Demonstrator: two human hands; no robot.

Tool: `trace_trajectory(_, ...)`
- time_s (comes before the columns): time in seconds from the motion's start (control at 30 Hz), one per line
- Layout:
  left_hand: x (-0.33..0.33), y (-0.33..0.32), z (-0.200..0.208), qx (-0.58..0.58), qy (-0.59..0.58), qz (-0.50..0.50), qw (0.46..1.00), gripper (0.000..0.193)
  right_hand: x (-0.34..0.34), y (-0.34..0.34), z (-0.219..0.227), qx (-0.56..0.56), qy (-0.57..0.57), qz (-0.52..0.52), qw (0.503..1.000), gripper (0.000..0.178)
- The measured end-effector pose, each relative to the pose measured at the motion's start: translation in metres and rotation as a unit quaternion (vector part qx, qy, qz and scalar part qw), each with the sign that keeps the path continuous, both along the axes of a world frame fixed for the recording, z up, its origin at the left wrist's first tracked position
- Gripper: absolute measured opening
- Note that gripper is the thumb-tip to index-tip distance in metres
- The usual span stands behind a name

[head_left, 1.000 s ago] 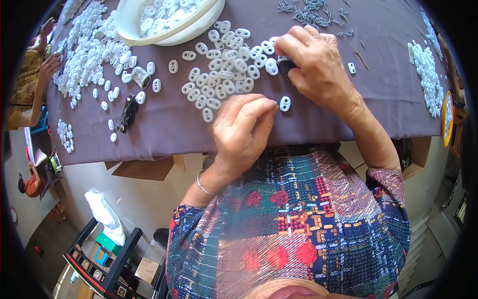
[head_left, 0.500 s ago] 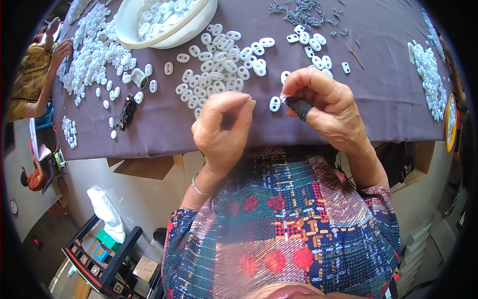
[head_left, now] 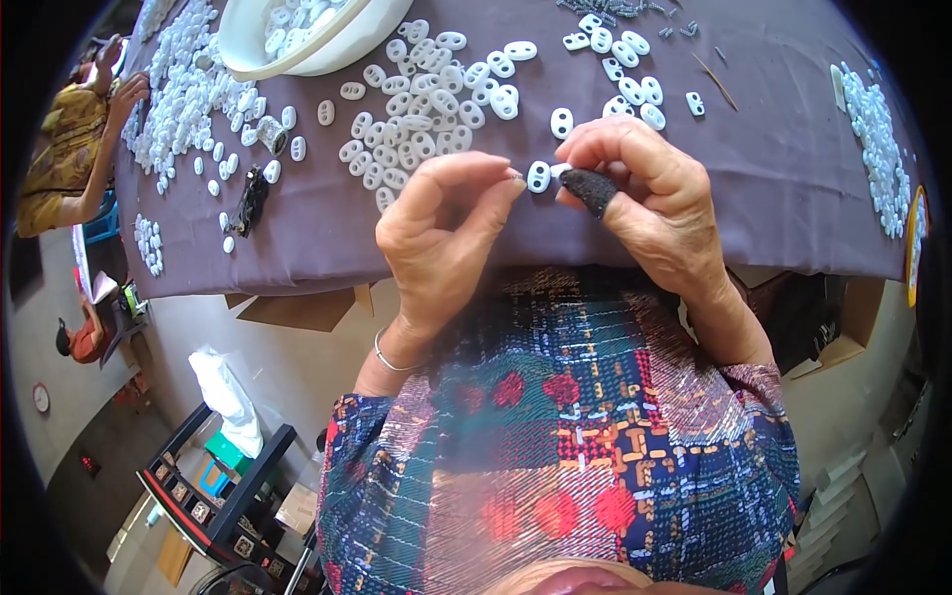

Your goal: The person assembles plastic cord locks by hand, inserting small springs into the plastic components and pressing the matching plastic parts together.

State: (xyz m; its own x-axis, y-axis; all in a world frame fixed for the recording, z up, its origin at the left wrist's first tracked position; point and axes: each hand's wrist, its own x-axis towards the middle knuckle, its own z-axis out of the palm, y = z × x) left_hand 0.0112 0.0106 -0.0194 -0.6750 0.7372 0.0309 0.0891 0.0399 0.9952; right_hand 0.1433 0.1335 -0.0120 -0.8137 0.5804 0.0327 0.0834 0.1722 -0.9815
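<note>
Thumb and fingers of my left hand are pinched together at the tips; whatever sits between them is too small to make out. My right hand, with a black cover on its thumb, is closed on a white plastic piece, mostly hidden by the fingertips. Between the two hands is a white two-hole cord lock, close to the right fingertips; I cannot tell whether they touch it. Beyond the left hand lies a pile of similar white cord locks.
A white tub of cord locks stands at the far left of the purple-grey cloth. Small dark springs lie at the back, a thin brown stick nearer. White parts are heaped far right. A person's arm reaches in at left.
My left hand has moved slightly right, closer to my right hand, both still pinching. The view has shifted, so the table things sit higher in the picture.
</note>
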Motion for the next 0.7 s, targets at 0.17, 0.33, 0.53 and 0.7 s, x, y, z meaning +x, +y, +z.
trace_trajectory(0.17,-0.004,0.001,-0.003,0.01,-0.008,-0.03,0.999,0.02,-0.007,-0.007,0.007,-0.091,0.012,-0.007,0.996,0.017)
trace_trajectory(0.33,-0.007,-0.002,-0.004,0.01,-0.003,-0.053,0.999,0.02,-0.009,-0.008,0.001,-0.069,0.034,0.016,0.997,0.019)
trace_trajectory(0.53,-0.01,-0.002,0.001,0.005,-0.026,-0.082,0.996,0.022,-0.011,-0.007,0.01,-0.024,-0.013,0.021,0.999,0.02)
trace_trajectory(0.7,-0.011,-0.002,0.001,0.002,-0.02,-0.079,0.997,0.023,-0.013,-0.005,0.011,0.0,-0.061,0.036,0.997,0.018)
